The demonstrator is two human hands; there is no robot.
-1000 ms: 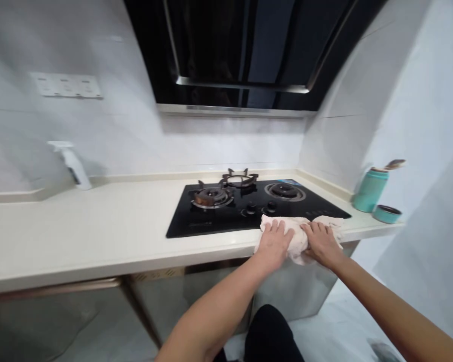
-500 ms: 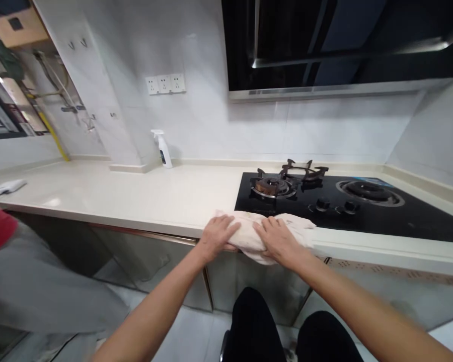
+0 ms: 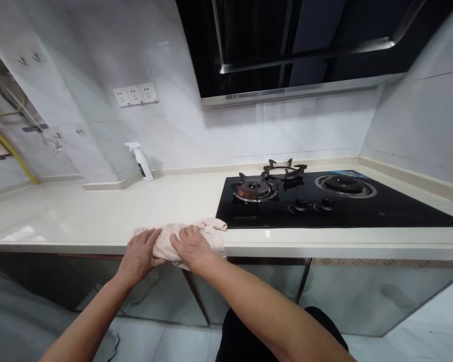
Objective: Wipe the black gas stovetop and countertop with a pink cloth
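A pale pinkish cloth (image 3: 210, 232) lies bunched over the front edge of the cream countertop (image 3: 177, 201), part of it hanging down the front. My left hand (image 3: 139, 255) grips its left end, fingers on top and thumb lower down. On the middle of the cloth presses my right hand (image 3: 192, 246), its fingers curled onto the fabric. The cloth's right corner reaches the near left corner of the black gas hob (image 3: 264, 219).
A white spray bottle (image 3: 140, 162) stands against the back wall. One pot support (image 3: 287, 172) sits loose at the hob's rear. The range hood (image 3: 305, 50) hangs above. Cabinet doors (image 3: 343, 296) lie below the counter. Grey clothing of another person (image 3: 18, 317) shows at lower left.
Both hands and the cloth have slid left along the counter edge, away from the front of the hob. The view has turned right, and the other person is mostly out of sight.
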